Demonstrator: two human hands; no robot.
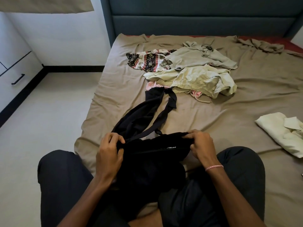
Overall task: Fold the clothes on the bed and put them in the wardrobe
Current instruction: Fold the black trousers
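A black garment (147,154) is stretched between my hands at the near edge of the bed (114,82). My left hand (109,149) grips its left end and my right hand (199,145) grips its right end. The rest of the black cloth trails up the bed toward a heap of clothes. That heap holds a pale green garment (196,79), a grey-green shirt (200,56), a patterned black, red and white piece (146,60) and a pink piece (152,84) partly hidden beneath.
A folded cream shirt (282,133) lies at the bed's right side. A dark padded headboard (196,18) stands at the far end. White drawers with a black handle (18,79) line the left wall, with bare floor (49,120) between them and the bed.
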